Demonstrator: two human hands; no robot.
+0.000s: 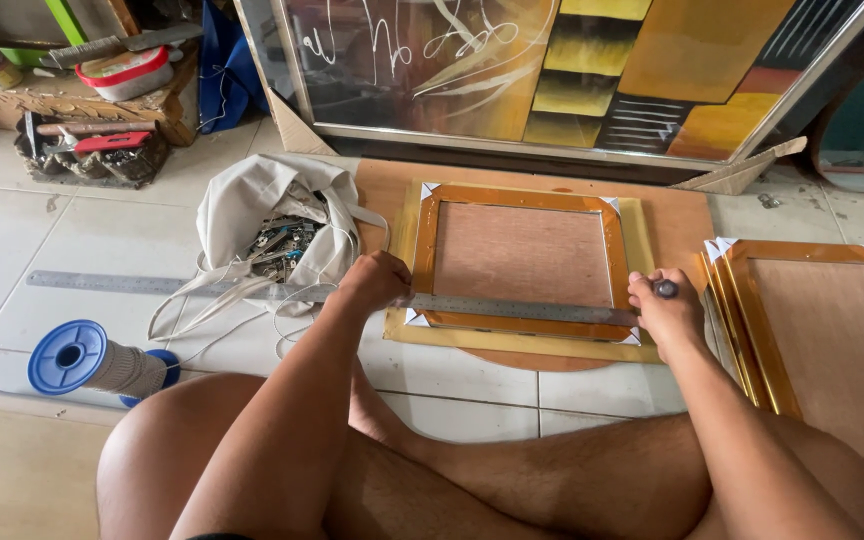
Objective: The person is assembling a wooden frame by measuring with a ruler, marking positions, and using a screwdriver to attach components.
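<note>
A small wooden picture frame (522, 200) with a brown backing board lies face down on a yellow sheet (642, 225) on the floor before me. A long steel ruler (522, 309) lies across the frame's near edge. My left hand (377, 280) presses down on the ruler's left part. My right hand (664, 312) grips a dark pen (665, 289) at the ruler's right end, by the frame's near right corner. My crossed bare legs fill the bottom of the view.
A second frame stack (812, 340) lies to the right. A white cloth bag (272, 215) of metal parts sits left of the frame, a blue-ended spool (102, 362) nearer me. A large framed painting (552, 70) leans behind. Tools rest on carved wood (92, 150).
</note>
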